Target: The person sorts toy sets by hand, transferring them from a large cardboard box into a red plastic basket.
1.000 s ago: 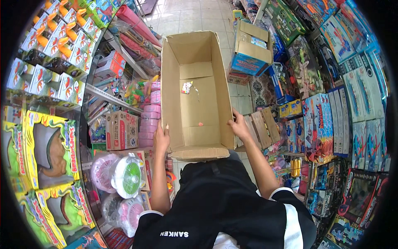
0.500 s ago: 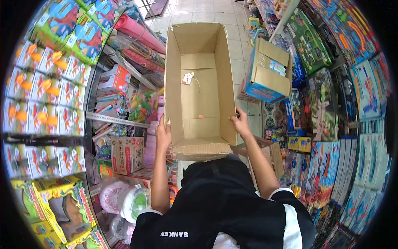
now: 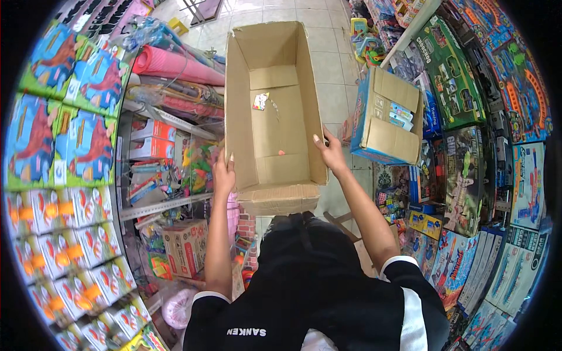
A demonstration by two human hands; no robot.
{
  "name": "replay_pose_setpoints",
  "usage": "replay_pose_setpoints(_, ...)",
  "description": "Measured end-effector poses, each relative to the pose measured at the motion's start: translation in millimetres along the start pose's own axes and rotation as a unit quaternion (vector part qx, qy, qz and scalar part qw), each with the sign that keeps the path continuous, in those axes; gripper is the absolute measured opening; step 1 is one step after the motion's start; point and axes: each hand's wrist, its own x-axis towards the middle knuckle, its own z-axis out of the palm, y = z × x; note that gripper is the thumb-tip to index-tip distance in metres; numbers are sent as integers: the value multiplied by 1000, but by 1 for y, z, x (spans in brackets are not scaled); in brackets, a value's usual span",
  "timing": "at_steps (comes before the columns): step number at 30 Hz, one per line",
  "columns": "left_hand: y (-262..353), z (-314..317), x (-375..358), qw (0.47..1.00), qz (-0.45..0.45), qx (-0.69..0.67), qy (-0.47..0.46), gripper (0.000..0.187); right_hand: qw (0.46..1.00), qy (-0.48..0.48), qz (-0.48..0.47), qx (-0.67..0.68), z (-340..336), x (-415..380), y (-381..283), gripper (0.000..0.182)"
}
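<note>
Held out in front of my body is a long, open-topped cardboard box (image 3: 275, 131). Inside on its bottom lie a small printed card or packet (image 3: 260, 101), a thin strand beside it and a small orange-pink scrap (image 3: 281, 152). My left hand (image 3: 223, 174) grips the box's left wall near the close end, thumb up along the side. On the opposite wall my right hand (image 3: 331, 153) clasps the edge, its thumb on top and its fingers mostly hidden outside.
Shelves of boxed toys (image 3: 70, 105) line the left, with rolled pink mats (image 3: 181, 65) further back. On the right, an open blue carton (image 3: 389, 117) with packets inside stands before more toy boxes (image 3: 448, 70). Pale floor tiles (image 3: 281, 13) run along the aisle.
The view has shifted along the aisle, so the shelves and blue carton sit differently. Both hands still hold the box, which appears slightly higher and further left.
</note>
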Motion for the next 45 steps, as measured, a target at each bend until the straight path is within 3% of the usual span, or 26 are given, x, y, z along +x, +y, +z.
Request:
replay_pose_setpoints(5,-23,6,74,999,31,22,8,39,1000,6,8,16,19,57,-11,58)
replay_pose_setpoints(7,-18,3,98,999,-21,25,-10,39,999,-3,38,18,28,75,-23,60)
replay_pose_setpoints(11,-31,13,134,999,-37,9,-18,40,998,-2,22,-53,41,110,-8,61)
replay_pose_setpoints(17,-57,24,143,996,-53,-51,-41,49,997,39,-4,-71,47,120,13,63)
replay_pose_setpoints(20,-89,26,142,980,-131,-132,-72,53,994,24,34,-104,40,117,21,64)
replay_pose_setpoints(21,-111,29,142,929,-181,-310,-89,54,994,23,61,-88,39,113,12,64)
replay_pose_setpoints(22,-129,31,139,844,-227,-476,-103,56,993,22,88,-71,37,109,5,64)
replay_pose_setpoints(23,-139,33,134,825,-244,-502,-89,51,993,22,91,-74,35,106,3,64)
replay_pose_setpoints(25,-161,37,126,841,-232,-480,-94,54,989,7,135,66,29,99,3,66)
replay_pose_setpoints(26,-170,43,123,857,-217,-456,-99,58,989,10,136,65,27,98,6,66)
replay_pose_setpoints(28,-181,61,113,845,-245,-472,-54,48,983,0,152,102,20,92,22,69)
replay_pose_setpoints(33,-229,81,37,795,-409,-404,-193,40,974,29,223,19,-9,59,97,65)
replay_pose_setpoints(35,-238,95,17,767,-464,-367,-246,37,944,48,325,-16,-29,31,142,65)
replay_pose_setpoints(37,-241,107,-30,733,-519,-324,-297,34,917,-45,384,-94,-62,0,188,64)
replay_pose_setpoints(39,-242,124,-55,695,-568,-277,-344,31,877,-127,369,-281,-100,-42,214,42)
replay_pose_setpoints(40,-245,113,-116,674,-590,-252,-366,29,878,-123,370,-277,-141,-79,293,42)
replay_pose_setpoints(41,-244,115,-136,653,-611,-226,-387,27,775,-361,128,-503,-162,-101,368,35)
replay_pose_setpoints(42,-243,126,-136,631,-630,-200,-406,26,778,-356,129,-502,-182,-117,366,35)
replay_pose_setpoints(45,-198,163,-168,661,-616,-125,-410,21,764,-372,103,-517,-234,-139,301,26)
